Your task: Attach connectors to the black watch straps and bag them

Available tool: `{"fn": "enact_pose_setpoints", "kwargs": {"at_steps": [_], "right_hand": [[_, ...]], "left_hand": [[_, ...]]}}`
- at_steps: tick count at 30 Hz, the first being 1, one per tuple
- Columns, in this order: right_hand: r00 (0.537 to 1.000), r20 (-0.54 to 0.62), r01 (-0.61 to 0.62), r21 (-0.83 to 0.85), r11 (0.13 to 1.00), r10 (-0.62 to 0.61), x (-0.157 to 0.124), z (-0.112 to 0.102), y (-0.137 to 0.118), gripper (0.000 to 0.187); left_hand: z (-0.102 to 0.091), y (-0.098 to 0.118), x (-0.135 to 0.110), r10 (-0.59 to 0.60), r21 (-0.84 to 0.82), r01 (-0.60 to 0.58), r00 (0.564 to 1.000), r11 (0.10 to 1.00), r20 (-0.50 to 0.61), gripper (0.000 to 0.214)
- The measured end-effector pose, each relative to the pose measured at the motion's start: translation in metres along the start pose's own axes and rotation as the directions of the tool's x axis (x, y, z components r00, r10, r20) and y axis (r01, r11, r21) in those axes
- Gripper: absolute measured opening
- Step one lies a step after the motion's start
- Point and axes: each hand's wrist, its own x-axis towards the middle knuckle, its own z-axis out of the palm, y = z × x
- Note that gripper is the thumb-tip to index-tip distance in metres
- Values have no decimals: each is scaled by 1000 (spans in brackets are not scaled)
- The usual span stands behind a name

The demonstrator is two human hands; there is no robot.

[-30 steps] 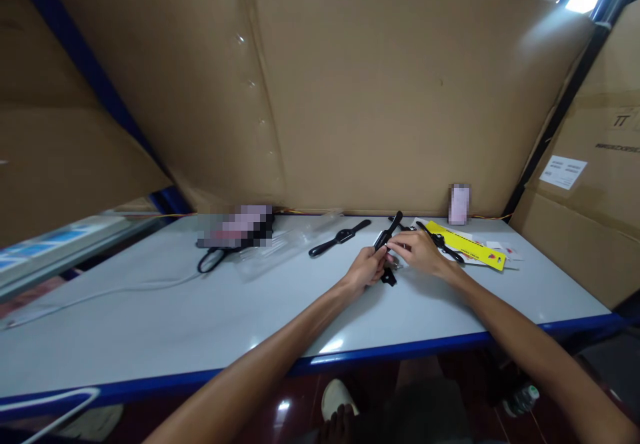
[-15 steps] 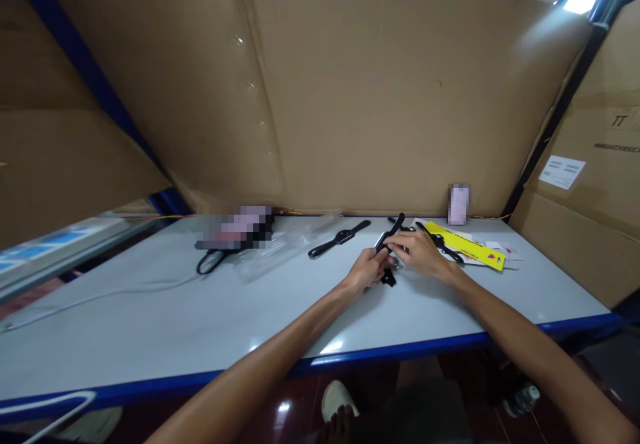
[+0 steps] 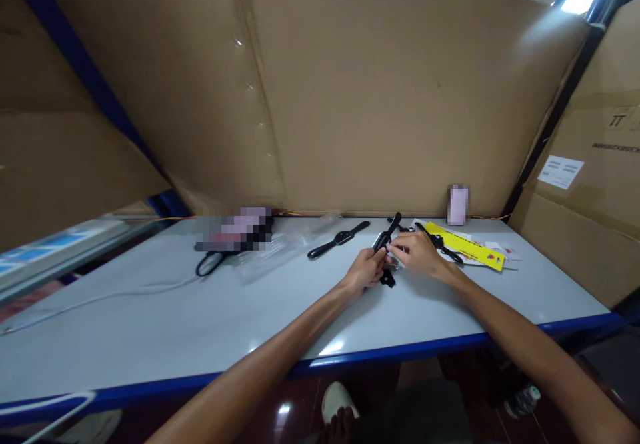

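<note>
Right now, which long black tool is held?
The black tool in the left hand; the one to its left lies on the table, another beside the yellow card.

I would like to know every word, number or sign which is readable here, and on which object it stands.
"TT", or a similar sign: on the right cardboard box.
Dark line of print on that box: too blurred to read.
White label on it: too small.
Yellow card: dark print, too small and blurred.
Held black spokeshave: no text visible.
</note>
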Motion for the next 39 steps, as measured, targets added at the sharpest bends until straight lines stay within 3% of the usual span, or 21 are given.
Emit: {"fn": "enact_pose_setpoints", "kwargs": {"at_steps": [11,15,19,29,35,39], "right_hand": [[1000,26,7,84,996,-9,-1,-5,-5,29],[999,9,-44,0,999,44,0,-4,-5,28],[986,-28,-165,-128,978,163,1,-5,-5,12],[983,30,-171,-223,960,182,1,-7,-10,18],[986,41,-148,-206,967,160,1,-4,-11,21],[956,5,-293,-89,952,295,3,5,-9,30]], "left_hand": [[-2,1,0,5,-9,-4,1000,1000,23,35],[-2,0,1,2,-17,-2,999,1000,36,34],[-2,-2,1,1,-22,0,1000,1000,29,32],[0,0,-1,3,7,-4,999,1000,33,28],[2,0,-4,25,55,-28,998,998,61,27],[4,0,-4,27,71,-29,999,997,25,27]]}}
